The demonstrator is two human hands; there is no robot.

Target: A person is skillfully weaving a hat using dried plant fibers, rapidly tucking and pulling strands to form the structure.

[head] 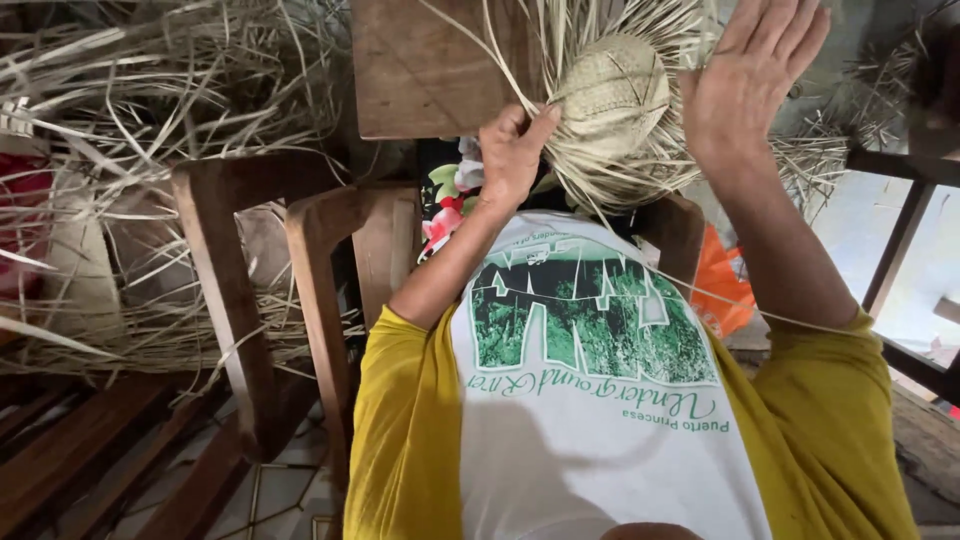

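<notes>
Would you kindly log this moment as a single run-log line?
left hand: pinching straw strands at woven hat crown | right hand: open, flat beside crown | wooden chair: left of lap

A half-woven straw hat (612,95), pale tan, sits between the hands with its rounded, tightly plaited crown facing the camera. Loose unwoven strands fan out from its edge in all directions. The left hand (512,152) pinches strands at its lower left edge; the right hand (752,75) is spread open just right of it.
</notes>
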